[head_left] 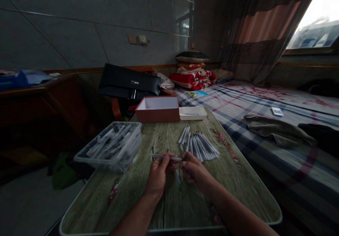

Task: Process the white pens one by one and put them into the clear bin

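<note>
My left hand (158,174) and my right hand (194,169) meet over the middle of a small wood-grain table (169,207). Together they pinch a thin white pen (165,156) held level, the left hand at its middle, the right hand at its right end. More pens seem tucked under my right palm, but blur hides them. A heap of several white pens (200,144) lies just beyond my right hand. A clear plastic tray (112,146) full of pen parts sits at the table's left edge.
An open pink box (158,109) and a shallow white tray (192,113) stand at the table's far end. A bed with a plaid sheet (265,123), folded quilts (193,77) and clothing lies to the right. A dark wooden desk (39,98) is on the left.
</note>
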The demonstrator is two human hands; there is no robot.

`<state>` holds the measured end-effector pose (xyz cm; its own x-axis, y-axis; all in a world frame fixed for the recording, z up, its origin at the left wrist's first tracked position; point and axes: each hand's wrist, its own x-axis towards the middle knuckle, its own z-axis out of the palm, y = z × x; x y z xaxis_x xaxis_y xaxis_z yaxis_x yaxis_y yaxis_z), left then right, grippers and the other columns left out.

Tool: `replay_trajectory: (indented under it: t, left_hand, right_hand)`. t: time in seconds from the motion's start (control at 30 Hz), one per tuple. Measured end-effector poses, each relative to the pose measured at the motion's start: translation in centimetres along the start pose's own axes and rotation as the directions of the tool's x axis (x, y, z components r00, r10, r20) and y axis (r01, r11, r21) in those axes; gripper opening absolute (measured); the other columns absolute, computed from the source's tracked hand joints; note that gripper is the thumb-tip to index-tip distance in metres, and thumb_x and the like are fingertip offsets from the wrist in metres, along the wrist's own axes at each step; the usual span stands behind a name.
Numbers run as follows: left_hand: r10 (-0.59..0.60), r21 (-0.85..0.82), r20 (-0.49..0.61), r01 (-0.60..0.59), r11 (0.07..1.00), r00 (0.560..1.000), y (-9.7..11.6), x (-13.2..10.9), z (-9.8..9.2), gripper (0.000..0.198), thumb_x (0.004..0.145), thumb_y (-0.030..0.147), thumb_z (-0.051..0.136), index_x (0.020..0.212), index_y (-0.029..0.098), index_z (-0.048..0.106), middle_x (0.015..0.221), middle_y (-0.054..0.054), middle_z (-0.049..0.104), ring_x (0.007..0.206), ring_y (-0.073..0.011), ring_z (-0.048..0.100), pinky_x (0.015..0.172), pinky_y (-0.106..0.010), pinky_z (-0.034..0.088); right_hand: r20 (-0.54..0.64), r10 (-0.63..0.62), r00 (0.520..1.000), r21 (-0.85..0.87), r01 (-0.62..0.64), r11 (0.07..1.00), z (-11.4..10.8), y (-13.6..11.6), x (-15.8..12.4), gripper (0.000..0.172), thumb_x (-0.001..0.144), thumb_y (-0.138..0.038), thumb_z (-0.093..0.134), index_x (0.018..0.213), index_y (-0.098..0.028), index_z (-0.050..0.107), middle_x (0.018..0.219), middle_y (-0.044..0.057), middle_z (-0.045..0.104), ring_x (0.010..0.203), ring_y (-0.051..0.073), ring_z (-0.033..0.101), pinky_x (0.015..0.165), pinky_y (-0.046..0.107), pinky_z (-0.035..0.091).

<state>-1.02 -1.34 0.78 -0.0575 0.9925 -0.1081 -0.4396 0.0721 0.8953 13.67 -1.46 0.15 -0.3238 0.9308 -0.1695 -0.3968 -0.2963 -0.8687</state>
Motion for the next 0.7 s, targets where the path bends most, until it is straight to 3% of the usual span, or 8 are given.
replay_trajectory:
  t: [0.1, 0.2, 0.37, 0.5, 0.6, 0.7]
  left_hand:
    - [0.001, 0.027, 0.021, -0.001, 1.000, 1.000, -0.2, 0.0, 0.0, 0.028, 0.074, 0.041, 0.069, 0.081, 0.014, 0.066, 0.083, -0.007, 0.073, 0.073, -0.0174, 0.068, 0.059, -0.023, 0.051]
    - [0.013, 0.060, 0.011, -0.014, 0.998, 1.000, -0.4, 0.0, -0.2, 0.028, 0.074, 0.041, 0.069, 0.081, 0.013, 0.066, 0.085, -0.008, 0.073, 0.074, -0.0180, 0.068, 0.060, -0.024, 0.051]
    - [0.031, -0.015, -0.137, -0.034, 0.999, 0.990, -0.3, 0.5, -0.7, 0.031, 0.071, 0.043, 0.070, 0.081, 0.014, 0.066, 0.078, -0.005, 0.072, 0.068, -0.0161, 0.067, 0.056, -0.023, 0.050]
    - [0.053, -0.051, -0.207, -0.065, 0.997, 0.977, -0.1, 0.9, -1.0, 0.033, 0.071, 0.047, 0.068, 0.078, 0.015, 0.063, 0.069, -0.002, 0.068, 0.060, -0.0134, 0.064, 0.051, -0.021, 0.046]
    - [0.113, 0.003, -0.173, -0.114, 0.993, 0.978, -0.2, 0.5, -0.8, 0.031, 0.075, 0.046, 0.065, 0.075, 0.016, 0.063, 0.067, 0.000, 0.066, 0.059, -0.0115, 0.060, 0.051, -0.020, 0.046]
    - [0.163, 0.116, -0.064, -0.155, 0.981, 0.985, -0.2, -0.1, -0.4, 0.027, 0.079, 0.042, 0.062, 0.074, 0.015, 0.063, 0.069, -0.001, 0.065, 0.061, -0.0108, 0.059, 0.058, -0.021, 0.047]
  right_hand:
    - [-0.010, 0.041, 0.999, -0.024, -0.041, 0.999, 0.0, 0.2, 0.0, 0.044, 0.077, -0.062, 0.055, 0.085, -0.019, 0.049, 0.067, -0.004, 0.054, 0.037, 0.003, 0.033, 0.031, 0.015, 0.014]
    - [-0.045, 0.075, 0.996, -0.093, -0.079, 0.993, -0.2, 0.6, 0.3, 0.049, 0.078, -0.065, 0.051, 0.072, -0.017, 0.048, 0.053, -0.006, 0.045, 0.035, 0.003, 0.028, 0.032, 0.016, 0.015]
    - [-0.092, 0.030, 0.995, -0.050, -0.035, 0.998, -0.3, 0.3, 0.4, 0.033, 0.071, -0.043, 0.067, 0.072, -0.020, 0.043, 0.056, -0.009, 0.044, 0.037, 0.002, 0.030, 0.033, 0.015, 0.015]
    - [0.060, 0.102, 0.993, 0.124, -0.109, 0.986, -0.3, -0.6, 0.0, 0.022, 0.064, -0.026, 0.061, 0.078, -0.021, 0.044, 0.060, -0.008, 0.049, 0.037, 0.004, 0.033, 0.033, 0.015, 0.014]
    - [0.151, 0.157, 0.976, 0.148, -0.179, 0.973, -0.1, -1.0, -0.3, 0.025, 0.064, -0.027, 0.058, 0.086, -0.021, 0.048, 0.067, -0.005, 0.054, 0.040, 0.006, 0.040, 0.033, 0.015, 0.017]
    - [0.125, 0.202, 0.971, 0.042, -0.209, 0.977, 0.2, -0.8, -0.4, 0.024, 0.073, -0.038, 0.058, 0.085, -0.018, 0.051, 0.064, -0.004, 0.052, 0.039, 0.006, 0.040, 0.032, 0.015, 0.017]
